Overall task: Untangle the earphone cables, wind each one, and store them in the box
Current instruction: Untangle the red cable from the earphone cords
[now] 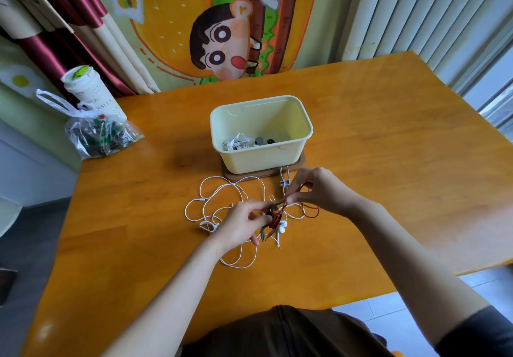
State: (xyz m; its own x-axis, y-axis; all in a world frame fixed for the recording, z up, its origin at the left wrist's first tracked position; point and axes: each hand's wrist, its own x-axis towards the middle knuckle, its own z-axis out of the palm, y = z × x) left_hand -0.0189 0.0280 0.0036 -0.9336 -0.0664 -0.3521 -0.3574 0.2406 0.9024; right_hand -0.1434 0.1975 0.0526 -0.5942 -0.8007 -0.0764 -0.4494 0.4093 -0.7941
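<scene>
We could not make out where the red cable (276, 219) crossed the white cables (281, 229); fingers hid the tangle. Our left hand (240, 225) pinched its bundled end and our right hand (319, 190) pinched one strand, the other fingers loosely curled. The stretch between them ran diagonally, away and rightward, just before the box (261, 162) on the table (388, 148).

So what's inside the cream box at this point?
Inside the cream box lie a white earphone bundle and, right of it, two dark items, too small to identify. The box's near wall hides the front of its floor.
</scene>
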